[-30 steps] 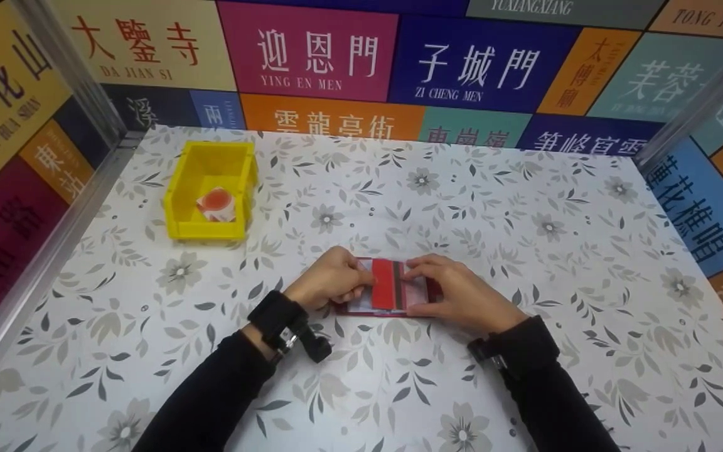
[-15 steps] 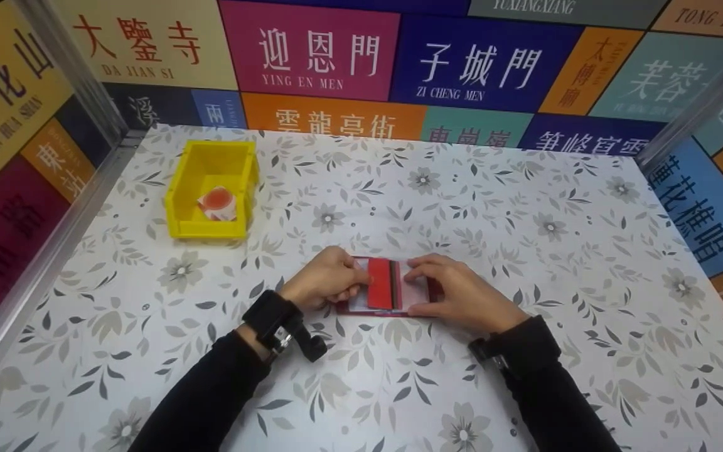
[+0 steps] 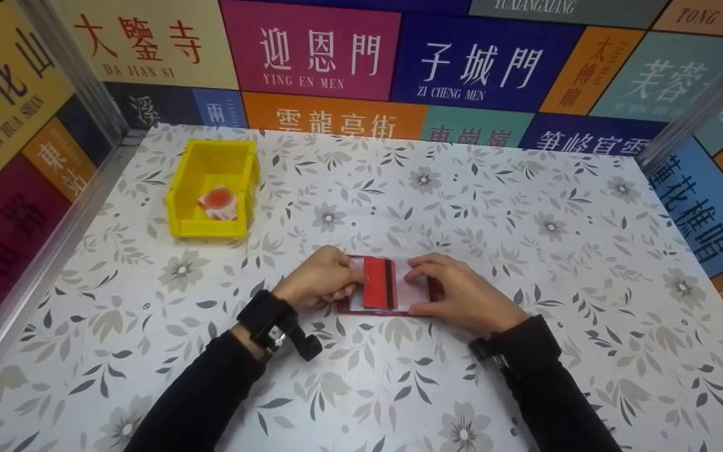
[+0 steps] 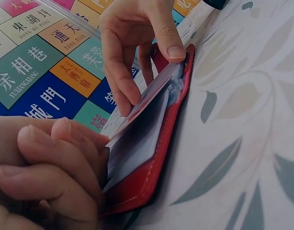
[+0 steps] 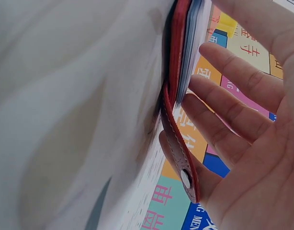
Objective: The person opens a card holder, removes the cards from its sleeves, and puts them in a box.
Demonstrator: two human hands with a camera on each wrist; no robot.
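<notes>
Two hands work mid-frame: left hand (image 3: 324,276) pinching a red card (image 3: 376,285), right hand (image 3: 463,292) with fingers loosely spread against the card holder (image 4: 141,186), whose slack clear sleeve (image 4: 175,90) could snag the card.

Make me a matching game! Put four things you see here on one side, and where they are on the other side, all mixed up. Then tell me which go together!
Things
1. Yellow plastic open-front bin
2. Small red-and-white piece with a round patch
3. Red rectangular card with a dark stripe
4. Dark red stitched strap

Places
A. At the bare right hand, with a round silver snap near its end
B. Inside the bin
C. Pinched by the bare left hand
D. Far left on the white floral tabletop

Right pairs: 1-D, 2-B, 3-C, 4-A
</notes>
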